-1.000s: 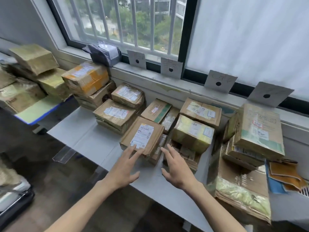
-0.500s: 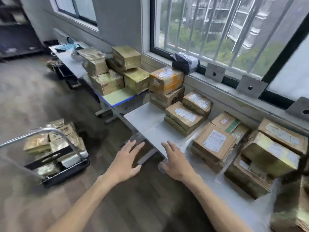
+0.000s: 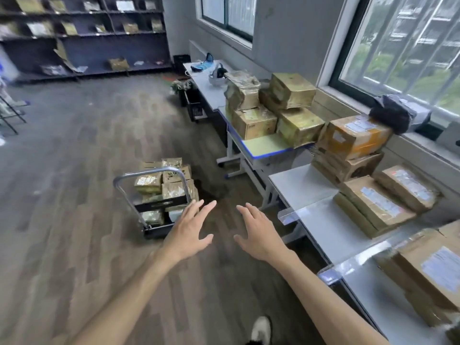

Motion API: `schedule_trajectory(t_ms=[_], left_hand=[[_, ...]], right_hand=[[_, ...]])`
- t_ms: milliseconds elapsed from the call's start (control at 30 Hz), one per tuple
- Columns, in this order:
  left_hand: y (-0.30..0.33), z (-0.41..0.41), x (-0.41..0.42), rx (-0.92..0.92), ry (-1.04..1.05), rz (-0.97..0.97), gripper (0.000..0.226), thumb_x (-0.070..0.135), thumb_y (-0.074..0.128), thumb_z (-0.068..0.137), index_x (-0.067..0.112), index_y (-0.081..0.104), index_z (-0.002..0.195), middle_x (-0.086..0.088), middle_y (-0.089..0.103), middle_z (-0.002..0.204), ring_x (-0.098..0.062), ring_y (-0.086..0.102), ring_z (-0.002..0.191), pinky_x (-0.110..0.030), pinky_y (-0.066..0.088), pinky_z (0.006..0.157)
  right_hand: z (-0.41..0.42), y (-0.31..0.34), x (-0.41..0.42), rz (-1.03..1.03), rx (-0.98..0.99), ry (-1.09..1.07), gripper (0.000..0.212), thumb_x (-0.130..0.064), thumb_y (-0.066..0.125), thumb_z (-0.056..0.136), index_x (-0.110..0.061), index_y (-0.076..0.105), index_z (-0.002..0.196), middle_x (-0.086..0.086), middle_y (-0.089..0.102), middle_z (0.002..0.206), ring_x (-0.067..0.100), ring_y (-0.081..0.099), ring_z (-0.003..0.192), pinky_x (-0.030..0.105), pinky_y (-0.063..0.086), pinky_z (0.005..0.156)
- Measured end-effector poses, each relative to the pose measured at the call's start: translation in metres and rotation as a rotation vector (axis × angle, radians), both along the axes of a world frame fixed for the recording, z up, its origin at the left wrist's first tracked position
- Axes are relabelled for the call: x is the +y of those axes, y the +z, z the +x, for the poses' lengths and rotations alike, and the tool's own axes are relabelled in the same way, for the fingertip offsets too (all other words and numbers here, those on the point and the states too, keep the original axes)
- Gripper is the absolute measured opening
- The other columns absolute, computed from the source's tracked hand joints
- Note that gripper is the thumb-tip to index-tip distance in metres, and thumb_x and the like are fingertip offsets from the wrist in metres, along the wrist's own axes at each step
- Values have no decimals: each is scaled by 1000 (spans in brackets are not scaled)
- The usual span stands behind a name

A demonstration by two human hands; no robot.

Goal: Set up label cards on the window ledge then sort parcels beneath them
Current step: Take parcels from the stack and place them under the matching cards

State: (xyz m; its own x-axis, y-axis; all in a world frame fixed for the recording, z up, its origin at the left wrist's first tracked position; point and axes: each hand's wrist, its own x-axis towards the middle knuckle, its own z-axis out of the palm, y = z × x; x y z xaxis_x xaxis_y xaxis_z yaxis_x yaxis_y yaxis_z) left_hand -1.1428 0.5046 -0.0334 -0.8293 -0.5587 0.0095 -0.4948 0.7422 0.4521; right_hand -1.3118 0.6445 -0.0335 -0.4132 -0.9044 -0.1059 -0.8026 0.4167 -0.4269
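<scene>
My left hand (image 3: 190, 230) and my right hand (image 3: 258, 235) are stretched out over the floor, both empty with fingers spread. A hand cart (image 3: 159, 195) loaded with several parcels stands on the floor just beyond my left hand. Cardboard parcels are stacked on the white table (image 3: 306, 185) at right, among them an orange-taped box (image 3: 356, 135) and flat brown boxes (image 3: 373, 205). A dark plastic parcel (image 3: 395, 115) lies on the window ledge (image 3: 423, 150). One grey label card (image 3: 450, 138) shows at the right edge.
A green-topped desk (image 3: 263, 145) holds several yellowish boxes (image 3: 288, 108). Farther back a grey table (image 3: 206, 80) carries small items. Dark shelving (image 3: 82, 33) with packages lines the far wall. The floor is wood-patterned. My shoe (image 3: 261, 329) is visible below.
My view has swung left, away from the sorted parcels and label cards toward the cart on the floor. Both hands have left the table and now hover over the floor, still empty.
</scene>
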Motion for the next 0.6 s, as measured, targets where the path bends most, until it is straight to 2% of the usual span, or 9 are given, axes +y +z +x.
schedule_trajectory(t_ms=[267, 400, 600], left_hand=[[-5, -37, -50, -53, 9, 1, 81, 34, 65, 90, 37, 18, 156, -4, 19, 162, -19, 8, 151, -34, 14, 121], [-3, -87, -77, -75, -29, 1, 82, 34, 64, 90, 38, 15, 156, -2, 17, 163, -20, 6, 152, -36, 13, 123], [3, -192, -117, -107, -133, -6, 81, 33, 62, 91, 40, 15, 156, 0, 17, 164, -18, 1, 153, -38, 13, 123]], right_hand=[[-39, -15, -59, 4, -34, 20, 79, -37, 65, 92, -25, 21, 157, 5, 18, 165, 28, 23, 150, 42, 25, 118], [-82, -20, -85, -10, -58, -18, 79, -36, 65, 92, -24, 22, 157, 4, 21, 164, 27, 26, 148, 41, 27, 118], [-178, -24, -113, 3, -141, -146, 80, -39, 65, 91, -30, 21, 157, 2, 15, 166, 26, 29, 148, 45, 29, 120]])
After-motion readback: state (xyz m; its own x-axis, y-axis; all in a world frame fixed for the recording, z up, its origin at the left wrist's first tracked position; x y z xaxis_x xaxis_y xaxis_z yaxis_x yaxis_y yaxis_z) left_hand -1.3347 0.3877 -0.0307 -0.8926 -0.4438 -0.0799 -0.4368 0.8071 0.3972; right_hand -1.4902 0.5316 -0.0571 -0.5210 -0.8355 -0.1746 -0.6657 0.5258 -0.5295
